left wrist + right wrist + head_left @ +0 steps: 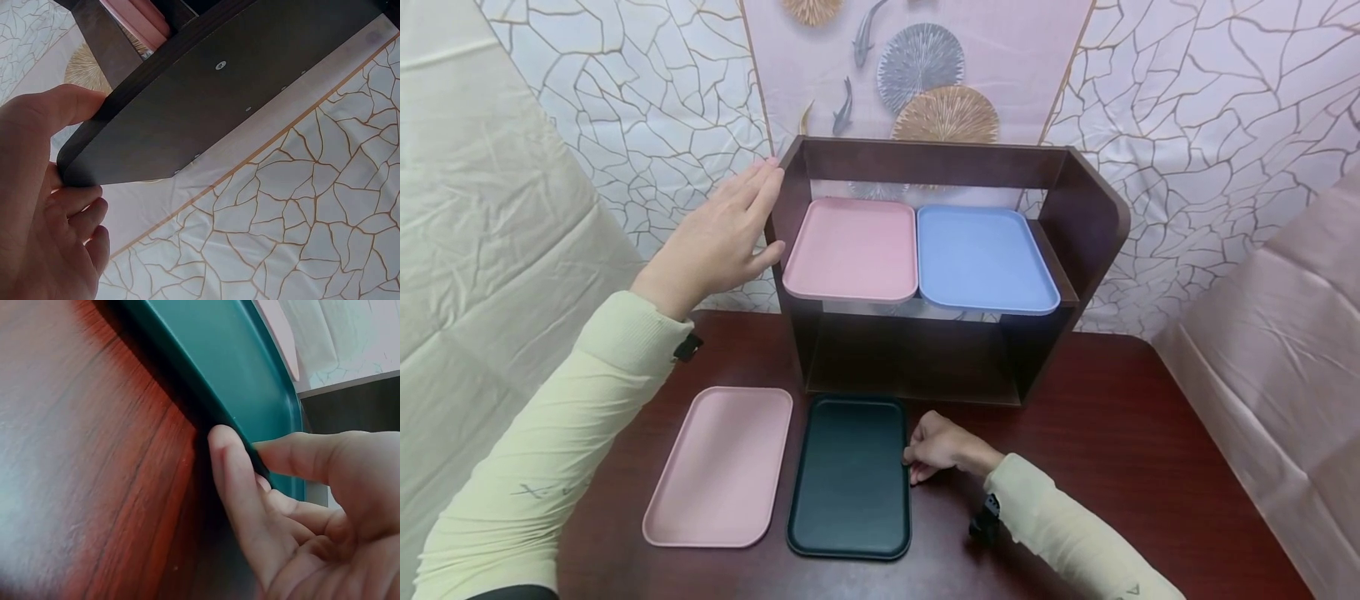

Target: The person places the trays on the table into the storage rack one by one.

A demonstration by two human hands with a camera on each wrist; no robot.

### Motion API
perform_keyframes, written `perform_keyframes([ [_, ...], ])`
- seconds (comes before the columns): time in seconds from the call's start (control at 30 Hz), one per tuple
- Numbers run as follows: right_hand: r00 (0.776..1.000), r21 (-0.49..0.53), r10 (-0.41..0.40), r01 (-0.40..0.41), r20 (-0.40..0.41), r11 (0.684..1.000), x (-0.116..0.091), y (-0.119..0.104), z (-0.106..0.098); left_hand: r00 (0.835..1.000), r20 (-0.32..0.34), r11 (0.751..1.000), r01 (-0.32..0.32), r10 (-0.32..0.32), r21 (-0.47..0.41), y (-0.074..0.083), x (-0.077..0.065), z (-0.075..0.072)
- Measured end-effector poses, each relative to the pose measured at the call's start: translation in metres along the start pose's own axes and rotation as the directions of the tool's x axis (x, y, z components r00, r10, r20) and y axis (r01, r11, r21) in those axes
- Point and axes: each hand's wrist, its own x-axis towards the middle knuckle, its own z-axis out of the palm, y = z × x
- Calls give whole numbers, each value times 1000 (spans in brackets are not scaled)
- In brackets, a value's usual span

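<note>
My left hand (715,229) holds the upper left corner of a dark brown wooden shelf (934,162). In the left wrist view the thumb lies at one edge of the side panel (187,94) and the fingers reach round its corner. My right hand (946,446) pinches the right rim of a dark green tray (852,479) lying in front of the shelf. Seen from the right wrist, the thumb is on the tray's rim, with the index finger at its outer side. To its left lies a pink tray (724,467), flat on the table.
On the shelf's upper board, another pink tray (855,250) and a blue tray (983,258) sit side by side, their front edges jutting forward. The red-brown table (1120,450) extends to the right. Patterned cloth (1217,167) hangs behind.
</note>
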Motion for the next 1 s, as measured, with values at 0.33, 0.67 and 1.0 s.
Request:
perform_keyframes([
  [0.33,1000,33,-10,10,-3,999,-9,6,-10,1000,21,1000,10,-10,2,1,0,1],
  [0.67,999,23,-48,48,1,999,-17,1,-30,1000,22,1000,6,-6,4,-1,1,-1],
  [1.0,999,16,-49,49,-1,999,-16,-10,-51,999,38,1000,19,-20,8,-1,0,-2],
])
